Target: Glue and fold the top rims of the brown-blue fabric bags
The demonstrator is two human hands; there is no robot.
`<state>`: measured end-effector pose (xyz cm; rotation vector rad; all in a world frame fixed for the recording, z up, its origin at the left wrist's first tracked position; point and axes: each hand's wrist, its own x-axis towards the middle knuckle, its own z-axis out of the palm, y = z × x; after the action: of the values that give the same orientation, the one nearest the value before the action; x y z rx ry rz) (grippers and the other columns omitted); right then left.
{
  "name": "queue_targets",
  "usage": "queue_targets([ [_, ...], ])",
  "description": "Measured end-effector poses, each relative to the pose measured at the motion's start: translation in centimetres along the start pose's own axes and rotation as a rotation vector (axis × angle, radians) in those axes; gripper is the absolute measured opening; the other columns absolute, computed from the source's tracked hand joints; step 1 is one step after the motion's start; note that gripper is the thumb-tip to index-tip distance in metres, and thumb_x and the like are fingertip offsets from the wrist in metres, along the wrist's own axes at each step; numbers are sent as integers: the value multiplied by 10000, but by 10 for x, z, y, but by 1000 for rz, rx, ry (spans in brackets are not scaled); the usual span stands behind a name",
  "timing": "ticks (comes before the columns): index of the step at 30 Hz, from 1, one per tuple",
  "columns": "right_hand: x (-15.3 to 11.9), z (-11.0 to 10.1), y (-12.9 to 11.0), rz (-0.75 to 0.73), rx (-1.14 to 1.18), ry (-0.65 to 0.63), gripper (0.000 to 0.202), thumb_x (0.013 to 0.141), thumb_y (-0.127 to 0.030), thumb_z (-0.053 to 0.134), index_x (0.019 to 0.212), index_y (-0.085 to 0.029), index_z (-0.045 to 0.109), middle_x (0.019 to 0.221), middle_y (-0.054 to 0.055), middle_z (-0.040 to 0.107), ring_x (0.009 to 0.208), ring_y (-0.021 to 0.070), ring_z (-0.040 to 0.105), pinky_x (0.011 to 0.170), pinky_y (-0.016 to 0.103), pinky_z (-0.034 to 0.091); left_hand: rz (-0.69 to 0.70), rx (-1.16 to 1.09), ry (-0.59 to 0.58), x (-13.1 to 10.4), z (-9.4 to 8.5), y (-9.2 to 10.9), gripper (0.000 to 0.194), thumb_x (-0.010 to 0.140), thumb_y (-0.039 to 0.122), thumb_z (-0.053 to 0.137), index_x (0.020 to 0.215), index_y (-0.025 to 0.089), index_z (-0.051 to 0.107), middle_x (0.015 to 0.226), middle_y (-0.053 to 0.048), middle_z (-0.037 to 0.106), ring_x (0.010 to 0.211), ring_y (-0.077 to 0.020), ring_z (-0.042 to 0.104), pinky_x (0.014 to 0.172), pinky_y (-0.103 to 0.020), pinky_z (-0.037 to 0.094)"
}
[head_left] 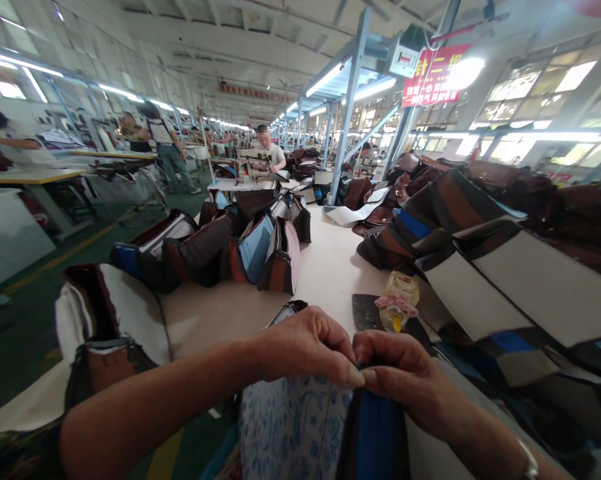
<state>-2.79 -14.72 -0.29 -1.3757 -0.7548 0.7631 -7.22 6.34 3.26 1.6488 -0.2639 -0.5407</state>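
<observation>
My left hand and my right hand meet fingertip to fingertip at the lower middle, both pinched on the top edge of a bag piece. The piece hangs below them, with a blue and black side strip under my right hand and a white panel with blue sea-life print under my left forearm. The exact spot between the fingertips is hidden. Just beyond my right hand lies a clear plastic bag with a pink tie and something yellow inside, beside a dark speckled slab.
Unfinished bags stand along the far left of the pale table, with another bag at the near left. Stacked bag pieces rise on the right. A blue post stands behind. A person sits beyond the table; others work further left.
</observation>
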Motion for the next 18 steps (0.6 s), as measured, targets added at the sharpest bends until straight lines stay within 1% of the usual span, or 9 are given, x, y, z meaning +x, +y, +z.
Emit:
queue_targets([
  [2,1,0,0,-11,9,-13,264,853,-398,718,812,-163,605,723,-20,467,686,117,346,617,268,271,12,43,1,-1,0,-1,351,647,422,849,709,121,681,580,50,515,531,-76,384,481,-221,258],
  [3,1,0,0,-15,7,-16,265,858,-400,715,811,-163,606,728,-18,471,690,118,351,621,268,275,11,58,3,-1,0,-1,370,645,438,857,711,121,678,585,50,516,532,-75,383,480,-221,257],
  [7,-1,-1,1,2,-1,-8,275,859,-419,711,826,-168,605,728,-19,464,691,119,342,619,269,270,-15,46,-4,-1,-1,-1,291,674,370,823,740,120,690,578,50,523,519,-75,379,478,-222,257],
  [12,-4,0,-1,50,1,26,240,856,-391,677,829,-166,596,705,-29,429,667,115,325,602,270,256,-66,70,44,-1,0,0,196,648,275,779,729,113,705,548,55,505,511,-76,373,468,-216,258],
  [18,-5,2,-5,29,-104,29,232,829,-367,700,828,-159,598,736,-23,479,695,122,357,619,270,279,-73,89,56,1,2,1,144,640,225,736,727,112,715,543,51,518,506,-79,382,458,-212,267],
])
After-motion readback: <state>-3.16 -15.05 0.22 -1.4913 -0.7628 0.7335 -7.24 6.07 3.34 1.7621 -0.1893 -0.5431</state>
